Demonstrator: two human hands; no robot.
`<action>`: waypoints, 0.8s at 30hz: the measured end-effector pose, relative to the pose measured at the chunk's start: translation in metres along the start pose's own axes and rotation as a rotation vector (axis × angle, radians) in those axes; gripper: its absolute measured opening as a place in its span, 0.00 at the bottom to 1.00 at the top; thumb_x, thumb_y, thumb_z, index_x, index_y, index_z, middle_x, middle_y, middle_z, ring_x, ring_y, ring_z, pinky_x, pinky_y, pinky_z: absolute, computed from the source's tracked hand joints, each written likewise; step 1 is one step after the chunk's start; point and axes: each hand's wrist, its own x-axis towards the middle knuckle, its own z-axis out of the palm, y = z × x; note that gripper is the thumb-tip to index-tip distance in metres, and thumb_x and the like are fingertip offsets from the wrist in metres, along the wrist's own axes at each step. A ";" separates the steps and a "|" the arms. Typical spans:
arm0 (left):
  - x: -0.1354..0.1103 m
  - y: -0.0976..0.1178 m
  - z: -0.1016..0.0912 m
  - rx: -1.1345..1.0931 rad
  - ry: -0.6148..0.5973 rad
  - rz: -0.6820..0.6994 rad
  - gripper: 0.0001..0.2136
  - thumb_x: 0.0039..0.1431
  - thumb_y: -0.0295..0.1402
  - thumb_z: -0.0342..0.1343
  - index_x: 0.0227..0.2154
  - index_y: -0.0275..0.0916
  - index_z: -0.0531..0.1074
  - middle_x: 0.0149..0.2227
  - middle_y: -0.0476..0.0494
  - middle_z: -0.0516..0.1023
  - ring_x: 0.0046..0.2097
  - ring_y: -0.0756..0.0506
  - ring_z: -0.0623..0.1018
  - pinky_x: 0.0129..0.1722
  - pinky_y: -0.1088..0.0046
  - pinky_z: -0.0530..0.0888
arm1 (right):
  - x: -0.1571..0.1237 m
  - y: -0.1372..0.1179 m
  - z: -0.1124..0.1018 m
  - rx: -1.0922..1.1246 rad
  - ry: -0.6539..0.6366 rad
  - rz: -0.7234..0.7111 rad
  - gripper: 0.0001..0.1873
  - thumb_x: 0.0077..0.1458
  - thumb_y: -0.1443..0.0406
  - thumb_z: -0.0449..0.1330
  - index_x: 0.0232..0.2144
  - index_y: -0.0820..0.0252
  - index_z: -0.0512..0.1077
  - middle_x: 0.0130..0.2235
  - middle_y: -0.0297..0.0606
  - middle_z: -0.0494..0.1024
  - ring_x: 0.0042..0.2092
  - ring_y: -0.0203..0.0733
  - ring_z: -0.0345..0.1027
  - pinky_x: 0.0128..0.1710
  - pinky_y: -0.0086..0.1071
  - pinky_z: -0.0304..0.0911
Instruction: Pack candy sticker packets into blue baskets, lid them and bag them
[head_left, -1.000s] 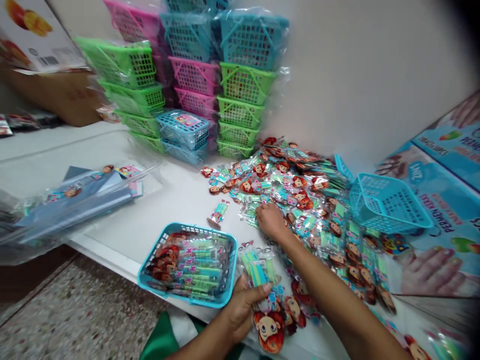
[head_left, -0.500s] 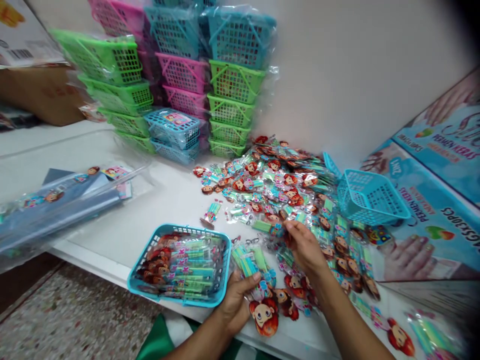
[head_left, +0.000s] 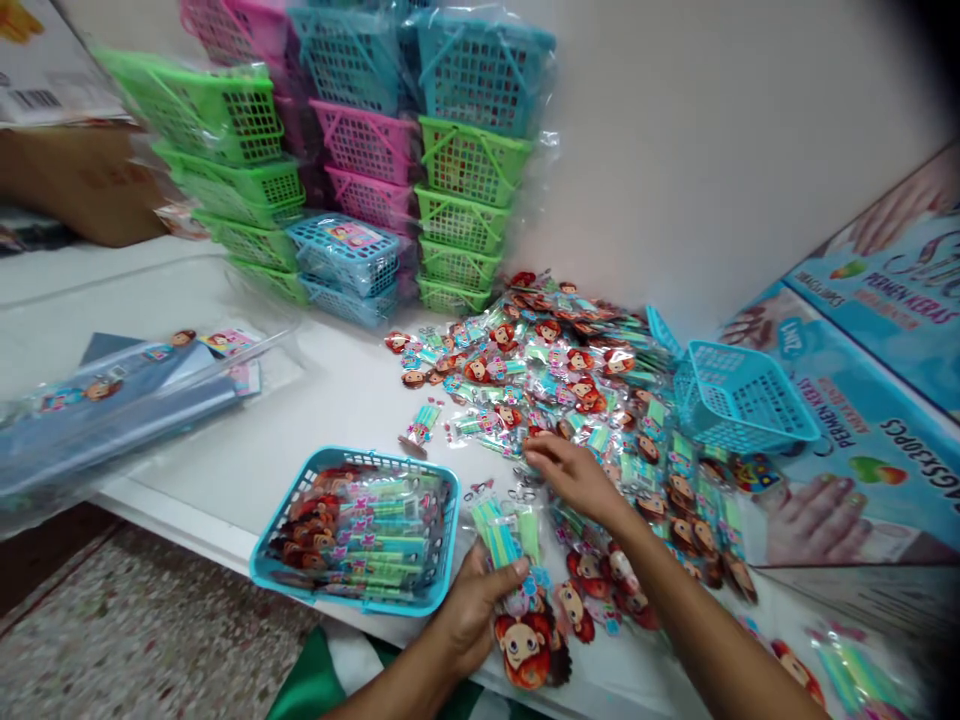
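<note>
My left hand [head_left: 476,605] is closed on a small stack of cartoon-head packets [head_left: 517,570] at the near edge of the white counter. Just left of it sits a blue basket [head_left: 352,590] filled with the same packets laid in rows. My right hand [head_left: 574,475] rests palm down on the big loose pile of packets [head_left: 600,400], fingers pressed on the packets at the pile's near side; whether they pinch one I cannot make out. One stray packet [head_left: 420,425] lies alone between basket and pile.
Stacks of green, pink and blue baskets [head_left: 390,150] in plastic stand against the back wall. An open blue basket [head_left: 739,405] sits right of the pile. Printed boxes [head_left: 870,400] line the right. A clear bag of packets [head_left: 127,400] lies left, by a cardboard box [head_left: 82,180].
My right hand drew back from the pile toward the left hand's stack, then went down onto the packets again. The left hand stayed shut on its stack.
</note>
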 end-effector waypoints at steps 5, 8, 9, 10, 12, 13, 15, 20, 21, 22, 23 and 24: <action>-0.006 0.005 -0.003 0.046 0.025 0.012 0.23 0.42 0.27 0.65 0.45 0.36 0.68 0.40 0.39 0.78 0.36 0.44 0.77 0.40 0.67 0.71 | 0.089 -0.006 0.039 -0.160 -0.091 -0.165 0.21 0.51 0.64 0.60 0.49 0.59 0.68 0.50 0.46 0.71 0.53 0.50 0.60 0.52 0.41 0.54; -0.005 0.008 -0.006 0.046 0.086 0.018 0.27 0.40 0.26 0.66 0.47 0.36 0.67 0.40 0.40 0.78 0.35 0.44 0.77 0.40 0.67 0.71 | 0.105 -0.008 0.046 -0.185 -0.085 -0.162 0.09 0.54 0.67 0.56 0.37 0.61 0.73 0.40 0.47 0.75 0.46 0.49 0.65 0.49 0.41 0.55; -0.005 0.009 -0.007 0.040 0.092 0.017 0.27 0.40 0.25 0.65 0.47 0.36 0.67 0.38 0.40 0.78 0.35 0.44 0.77 0.40 0.67 0.72 | 0.103 -0.008 0.043 -0.181 -0.064 -0.153 0.09 0.57 0.67 0.54 0.37 0.61 0.73 0.39 0.46 0.75 0.46 0.48 0.65 0.48 0.40 0.56; -0.004 0.008 -0.007 0.028 0.091 0.015 0.27 0.40 0.25 0.65 0.47 0.36 0.67 0.36 0.40 0.79 0.34 0.44 0.77 0.39 0.67 0.72 | 0.097 -0.008 0.037 -0.173 -0.031 -0.141 0.11 0.59 0.66 0.51 0.39 0.62 0.72 0.40 0.46 0.75 0.46 0.47 0.65 0.48 0.39 0.56; -0.004 0.008 -0.006 -0.012 0.072 0.012 0.26 0.41 0.25 0.65 0.46 0.35 0.68 0.34 0.41 0.79 0.32 0.44 0.77 0.36 0.67 0.72 | 0.075 -0.009 0.021 -0.148 0.056 -0.100 0.16 0.62 0.64 0.45 0.47 0.62 0.67 0.44 0.46 0.73 0.47 0.45 0.65 0.46 0.37 0.58; -0.003 0.007 -0.004 -0.036 0.055 0.019 0.26 0.41 0.25 0.64 0.47 0.36 0.68 0.35 0.41 0.79 0.32 0.44 0.77 0.36 0.67 0.72 | 0.058 -0.011 0.013 -0.114 0.099 -0.060 0.18 0.63 0.63 0.43 0.51 0.62 0.64 0.44 0.45 0.73 0.45 0.44 0.65 0.44 0.36 0.60; -0.003 0.007 0.001 -0.082 0.005 0.044 0.25 0.43 0.24 0.64 0.48 0.36 0.67 0.37 0.40 0.79 0.36 0.43 0.78 0.39 0.67 0.72 | 0.020 -0.016 0.002 0.025 0.153 0.059 0.21 0.63 0.59 0.44 0.55 0.59 0.58 0.40 0.40 0.74 0.38 0.42 0.68 0.37 0.33 0.62; 0.001 0.007 0.007 -0.103 -0.049 0.082 0.24 0.45 0.26 0.63 0.48 0.37 0.68 0.42 0.38 0.78 0.41 0.41 0.78 0.43 0.67 0.71 | -0.054 -0.027 0.002 0.325 -0.132 0.085 0.15 0.62 0.57 0.45 0.39 0.56 0.69 0.31 0.34 0.74 0.34 0.39 0.67 0.35 0.31 0.62; 0.002 0.007 0.006 -0.088 -0.031 0.077 0.24 0.45 0.26 0.63 0.47 0.36 0.68 0.42 0.38 0.78 0.40 0.41 0.78 0.42 0.66 0.71 | -0.056 -0.027 0.003 0.314 -0.189 0.047 0.17 0.63 0.57 0.44 0.33 0.57 0.70 0.30 0.34 0.73 0.33 0.39 0.67 0.35 0.31 0.62; 0.002 0.006 0.004 -0.070 -0.007 0.068 0.24 0.44 0.26 0.63 0.47 0.36 0.68 0.41 0.38 0.78 0.39 0.41 0.78 0.41 0.66 0.72 | -0.053 -0.026 0.003 0.284 -0.210 0.020 0.20 0.63 0.57 0.44 0.28 0.58 0.70 0.28 0.34 0.73 0.33 0.39 0.66 0.35 0.31 0.62; 0.002 0.005 0.002 -0.052 0.018 0.053 0.24 0.43 0.26 0.63 0.47 0.36 0.67 0.40 0.38 0.79 0.38 0.41 0.78 0.41 0.66 0.72 | -0.044 -0.024 0.002 0.242 -0.199 0.008 0.21 0.63 0.57 0.43 0.26 0.58 0.69 0.28 0.34 0.72 0.32 0.39 0.66 0.35 0.31 0.62; 0.002 0.004 0.000 -0.033 0.041 0.030 0.25 0.43 0.26 0.63 0.47 0.35 0.67 0.39 0.38 0.79 0.38 0.41 0.78 0.40 0.66 0.72 | -0.031 -0.023 0.002 0.195 -0.166 0.006 0.21 0.63 0.57 0.43 0.27 0.58 0.70 0.28 0.34 0.73 0.32 0.39 0.66 0.35 0.32 0.62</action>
